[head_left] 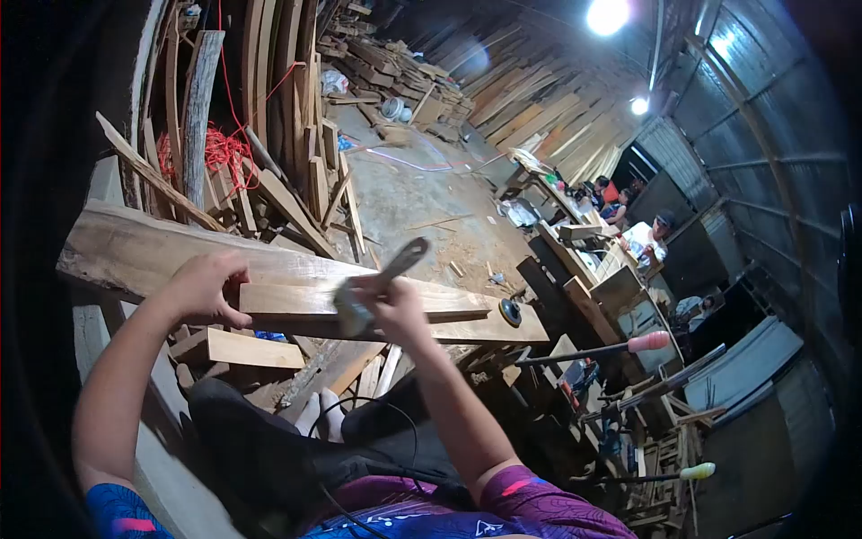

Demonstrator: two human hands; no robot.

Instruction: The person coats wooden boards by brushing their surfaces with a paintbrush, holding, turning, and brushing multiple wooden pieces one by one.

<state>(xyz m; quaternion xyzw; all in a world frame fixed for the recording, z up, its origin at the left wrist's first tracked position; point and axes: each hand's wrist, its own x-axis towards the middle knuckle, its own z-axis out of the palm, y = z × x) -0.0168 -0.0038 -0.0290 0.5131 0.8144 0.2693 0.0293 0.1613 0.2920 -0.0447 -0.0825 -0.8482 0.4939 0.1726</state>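
Currently, R hand closed round brush, at mid-length of narrow board; L hand curved, part-spread, at board's L end, hold unclear.

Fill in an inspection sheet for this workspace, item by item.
Surface: wide board, with a narrow board lying on it.
Job's things: both boards; a brush-like tool, motion-blurred; a round black disc near the wide board's right end in the picture.
Clutter: wood offcuts below the boards; tangled red cord at upper left.
Hands: right hand grips the tool; left hand at the narrow board's end, thumb and fingers apart, contact unclear.
Cables: black cable looped over the lap.
Surroundings: leaning planks, lit bulb, other people in the background.
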